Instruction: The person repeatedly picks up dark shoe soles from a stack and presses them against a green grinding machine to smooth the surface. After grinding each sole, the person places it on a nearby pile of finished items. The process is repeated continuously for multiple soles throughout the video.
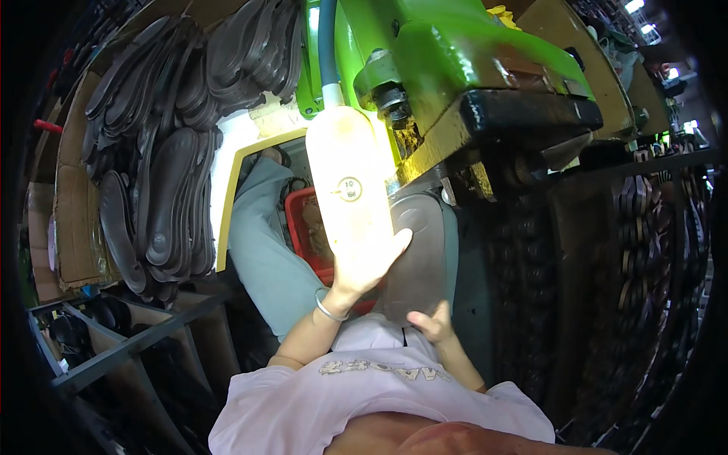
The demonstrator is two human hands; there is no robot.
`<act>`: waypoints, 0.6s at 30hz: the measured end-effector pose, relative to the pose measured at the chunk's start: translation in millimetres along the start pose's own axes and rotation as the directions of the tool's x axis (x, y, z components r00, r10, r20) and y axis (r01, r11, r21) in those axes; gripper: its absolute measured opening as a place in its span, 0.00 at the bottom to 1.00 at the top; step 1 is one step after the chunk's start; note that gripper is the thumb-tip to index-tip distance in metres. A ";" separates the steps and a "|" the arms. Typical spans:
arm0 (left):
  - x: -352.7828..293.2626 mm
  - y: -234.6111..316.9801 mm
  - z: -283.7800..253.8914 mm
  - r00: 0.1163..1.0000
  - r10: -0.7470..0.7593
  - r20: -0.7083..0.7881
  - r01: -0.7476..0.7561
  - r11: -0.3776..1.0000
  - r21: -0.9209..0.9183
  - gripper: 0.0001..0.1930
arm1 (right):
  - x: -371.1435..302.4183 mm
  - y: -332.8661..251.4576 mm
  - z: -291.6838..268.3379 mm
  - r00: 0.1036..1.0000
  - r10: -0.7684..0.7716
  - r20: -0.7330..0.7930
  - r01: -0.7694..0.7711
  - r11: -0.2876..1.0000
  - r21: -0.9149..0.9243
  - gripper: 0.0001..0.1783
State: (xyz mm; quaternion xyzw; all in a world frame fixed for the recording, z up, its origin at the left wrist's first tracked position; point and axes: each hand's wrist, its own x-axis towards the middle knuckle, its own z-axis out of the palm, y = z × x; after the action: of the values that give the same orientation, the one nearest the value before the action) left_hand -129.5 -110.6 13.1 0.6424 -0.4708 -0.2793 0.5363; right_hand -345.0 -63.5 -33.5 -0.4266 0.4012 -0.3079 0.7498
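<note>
A sole-shaped piece (353, 163) with a round mark stands out pale and overexposed under strong light. My left hand (359, 265) is at its lower end; the glare hides the fingers, while the thumb reaches across to the edge of a dark brown shoe sole (417, 254). That sole lies over my lap beside the pale piece. My right hand (434, 324) grips its near end, thumb on top and fingers at the right edge. A green machine (455, 53) with a black block on its front rises just beyond the soles.
Dark soles (171, 205) fill a cardboard box (78, 182) at the left. A blue hose (327, 42) hangs above the pale piece. Below stands a red basket (296, 227) by my legs. Metal racks (136, 353) flank me, with rows of dark soles (531, 280) at the right.
</note>
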 end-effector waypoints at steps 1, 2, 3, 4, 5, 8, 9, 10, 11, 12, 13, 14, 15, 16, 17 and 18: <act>-2.2 -0.6 0.4 1.000 -0.013 0.005 0.013 0.998 -0.068 0.10 | -2.7 -3.8 -7.1 0.999 -0.012 -0.040 0.012 1.000 0.003 0.24; -4.2 0.9 1.6 1.000 -0.009 0.007 0.009 0.997 -0.080 0.12 | -3.7 -3.1 -20.0 0.993 -0.073 -0.088 0.076 0.996 0.038 0.25; -4.9 2.6 1.3 1.000 -0.007 0.000 0.007 0.996 -0.089 0.13 | -3.4 -1.8 -31.5 0.982 -0.130 -0.138 0.141 0.988 0.070 0.26; -4.3 4.9 1.9 1.000 -0.005 -0.003 0.005 0.995 -0.100 0.14 | 1.1 -16.1 -31.4 0.951 -0.208 -0.227 0.234 0.968 0.091 0.26; -1.2 8.4 1.0 1.000 -0.002 -0.017 0.000 0.995 -0.105 0.15 | 10.2 -31.7 -31.4 0.907 -0.282 -0.311 0.328 0.939 0.104 0.27; 4.8 4.3 0.2 1.000 0.008 -0.010 -0.009 0.991 -0.137 0.18 | 33.5 -50.8 -63.6 0.849 -0.385 -0.361 0.429 0.902 0.046 0.27; 6.8 2.3 -2.6 1.000 0.015 -0.004 -0.015 0.994 -0.112 0.18 | 45.6 -65.3 -65.5 0.841 -0.405 -0.358 0.445 0.895 0.034 0.27; 8.9 0.5 -5.2 1.000 0.023 0.001 -0.023 0.996 -0.087 0.18 | 58.3 -79.2 -66.0 0.836 -0.421 -0.351 0.452 0.892 0.006 0.25; 11.9 0.8 -8.5 0.999 0.036 0.010 -0.035 0.999 -0.031 0.18 | 69.6 -92.2 -66.4 0.829 -0.439 -0.348 0.458 0.888 -0.027 0.24; 12.8 1.9 -13.1 0.999 0.025 0.025 -0.023 0.995 -0.097 0.18 | 82.2 -101.3 -66.4 0.833 -0.447 -0.327 0.469 0.883 -0.014 0.22; 13.8 2.9 -17.1 0.999 0.017 0.041 -0.010 0.986 -0.164 0.18 | 92.7 -110.2 -65.7 0.835 -0.457 -0.307 0.480 0.877 -0.002 0.21; 14.4 3.6 -22.2 0.998 0.005 0.056 0.008 0.974 -0.227 0.18 | 101.5 -120.8 -54.3 0.829 -0.432 -0.354 0.477 0.877 0.048 0.21; 15.7 1.0 -29.6 0.993 -0.049 0.106 0.090 0.900 -0.426 0.19 | 109.8 -125.2 -49.6 0.845 -0.427 -0.320 0.469 0.881 0.064 0.20; 15.0 0.6 -34.8 0.997 -0.056 0.061 0.077 0.889 -0.452 0.18 | 118.0 -128.6 -46.5 0.860 -0.423 -0.285 0.460 0.884 0.079 0.20; 13.8 2.1 -40.0 0.998 -0.063 0.015 0.063 0.876 -0.477 0.16 | 123.5 -130.7 -42.2 0.874 -0.418 -0.248 0.451 0.888 0.093 0.19; 12.3 4.0 -46.1 0.997 -0.071 -0.031 0.046 0.863 -0.502 0.15 | 126.8 -130.7 -34.6 0.884 -0.400 -0.242 0.436 0.892 0.119 0.18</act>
State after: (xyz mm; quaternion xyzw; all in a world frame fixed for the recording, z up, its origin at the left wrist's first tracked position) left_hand -86.0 -102.0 31.1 0.5017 -0.3494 -0.3925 0.6871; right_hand -328.6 -237.4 28.5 -0.4028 0.3488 -0.5393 0.6521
